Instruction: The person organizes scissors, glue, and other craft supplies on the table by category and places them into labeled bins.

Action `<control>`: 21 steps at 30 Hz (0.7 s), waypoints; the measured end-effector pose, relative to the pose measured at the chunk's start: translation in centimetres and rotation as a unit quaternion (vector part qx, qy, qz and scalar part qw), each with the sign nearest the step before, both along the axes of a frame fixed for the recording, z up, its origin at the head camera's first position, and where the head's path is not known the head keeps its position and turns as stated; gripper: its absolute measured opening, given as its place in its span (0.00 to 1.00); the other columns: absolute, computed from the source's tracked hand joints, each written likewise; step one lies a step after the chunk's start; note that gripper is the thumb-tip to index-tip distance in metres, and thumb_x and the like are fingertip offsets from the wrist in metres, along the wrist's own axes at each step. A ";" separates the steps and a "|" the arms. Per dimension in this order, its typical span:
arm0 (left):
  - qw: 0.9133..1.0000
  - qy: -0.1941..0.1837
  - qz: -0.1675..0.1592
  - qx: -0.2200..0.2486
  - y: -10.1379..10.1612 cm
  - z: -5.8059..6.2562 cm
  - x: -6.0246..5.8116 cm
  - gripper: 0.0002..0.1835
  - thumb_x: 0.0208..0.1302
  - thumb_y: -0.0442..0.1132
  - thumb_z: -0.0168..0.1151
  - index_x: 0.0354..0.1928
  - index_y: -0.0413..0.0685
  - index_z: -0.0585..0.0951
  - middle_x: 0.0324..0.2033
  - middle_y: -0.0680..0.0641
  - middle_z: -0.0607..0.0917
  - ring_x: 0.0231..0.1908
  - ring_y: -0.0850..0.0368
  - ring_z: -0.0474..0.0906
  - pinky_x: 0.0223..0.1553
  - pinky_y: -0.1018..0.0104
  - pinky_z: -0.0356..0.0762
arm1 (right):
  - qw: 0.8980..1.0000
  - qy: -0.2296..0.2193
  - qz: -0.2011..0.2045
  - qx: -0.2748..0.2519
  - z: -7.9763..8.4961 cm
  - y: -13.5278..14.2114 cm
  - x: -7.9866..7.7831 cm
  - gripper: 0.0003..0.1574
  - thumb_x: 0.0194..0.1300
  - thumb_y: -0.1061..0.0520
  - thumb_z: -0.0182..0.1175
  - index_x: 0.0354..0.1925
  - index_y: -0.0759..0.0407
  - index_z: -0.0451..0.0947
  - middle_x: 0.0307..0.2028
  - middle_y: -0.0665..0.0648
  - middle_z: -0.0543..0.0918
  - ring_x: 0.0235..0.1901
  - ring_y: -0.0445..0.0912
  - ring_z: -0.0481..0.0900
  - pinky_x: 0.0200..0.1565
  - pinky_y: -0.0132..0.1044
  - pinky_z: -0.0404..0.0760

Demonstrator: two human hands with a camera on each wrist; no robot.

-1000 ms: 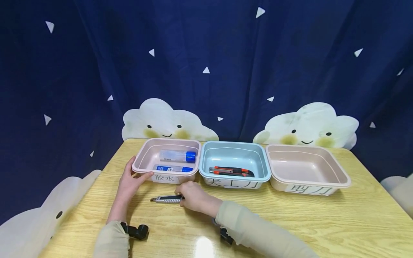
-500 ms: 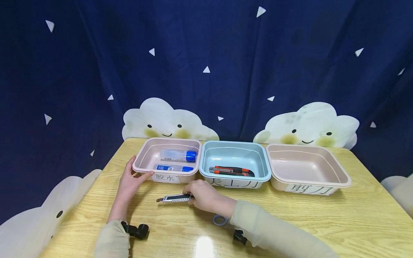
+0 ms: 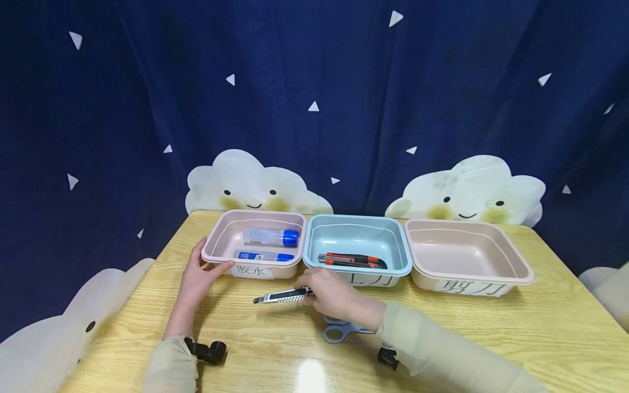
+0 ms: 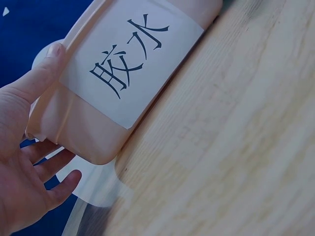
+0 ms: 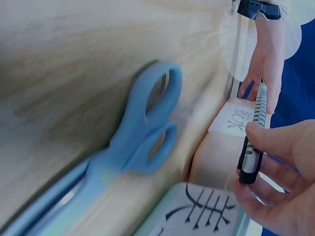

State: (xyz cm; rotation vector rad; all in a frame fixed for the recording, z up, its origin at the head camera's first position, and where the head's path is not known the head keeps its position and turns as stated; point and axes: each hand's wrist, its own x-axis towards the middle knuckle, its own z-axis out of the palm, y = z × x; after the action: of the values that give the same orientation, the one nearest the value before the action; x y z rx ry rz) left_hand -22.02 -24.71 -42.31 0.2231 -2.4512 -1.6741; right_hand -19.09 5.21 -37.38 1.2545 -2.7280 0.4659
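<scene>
My right hand [image 3: 331, 295] grips a silver-and-black utility knife [image 3: 280, 296] by one end, raised over the table in front of the bins. In the right wrist view the knife [image 5: 256, 132] lies between thumb and fingers. My left hand [image 3: 194, 278] holds the front left corner of the pink bin [image 3: 221, 236], thumb [image 4: 42, 73] on the front rim and other fingers by the side wall. Blue-capped glue bottles [image 3: 270, 237] lie in that bin. Beneath my right forearm, blue-grey scissors [image 3: 336, 331] lie on the table, partly hidden in the head view.
A light blue bin [image 3: 358, 232], middle of the row, holds red-and-black utility knives [image 3: 354, 261]. To its right stands a beige bin [image 3: 457, 248] with a paper label [image 3: 472, 287]. Behind the table [image 3: 265, 355] hangs a dark blue curtain [image 3: 275, 65].
My right hand has moved right with the utility knife, now in front of the blue bin's left corner. More of the scissors shows. The left hand has stayed at the pink bin.
</scene>
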 end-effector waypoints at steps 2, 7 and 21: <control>1.000 -0.002 0.000 0.001 -0.1 -0.1 0.0 0.54 0.48 0.48 0.70 0.71 0.57 0.44 0.66 0.43 0.58 0.61 0.43 0.59 0.60 0.50 0.62 | 1.000 0.007 0.008 -0.010 0.3 0.5 -0.1 0.14 0.48 0.62 0.68 0.37 0.55 0.82 0.31 0.48 0.81 0.32 0.40 0.77 0.36 0.30 0.76; 1.000 -0.001 -0.002 0.001 -0.1 -0.2 -0.1 0.54 0.49 0.47 0.70 0.71 0.57 0.44 0.66 0.42 0.58 0.61 0.43 0.58 0.60 0.50 0.62 | 0.999 0.044 0.009 -0.027 1.5 1.6 -0.4 0.14 0.47 0.63 0.68 0.37 0.54 0.82 0.31 0.49 0.81 0.33 0.41 0.77 0.36 0.33 0.76; 1.000 0.006 -0.001 -0.001 0.0 -0.2 0.0 0.53 0.50 0.46 0.69 0.71 0.55 0.44 0.65 0.41 0.59 0.60 0.43 0.60 0.59 0.51 0.63 | 0.995 0.078 -0.013 -0.060 3.6 4.9 -1.8 0.15 0.47 0.64 0.68 0.38 0.57 0.81 0.33 0.50 0.81 0.35 0.43 0.78 0.38 0.36 0.77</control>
State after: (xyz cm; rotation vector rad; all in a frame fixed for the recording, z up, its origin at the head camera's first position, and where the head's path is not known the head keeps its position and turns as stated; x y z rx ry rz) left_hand -21.99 -24.75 -42.50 0.2093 -2.4465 -1.6683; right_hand -20.85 10.12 -33.75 1.1708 -2.5440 0.4987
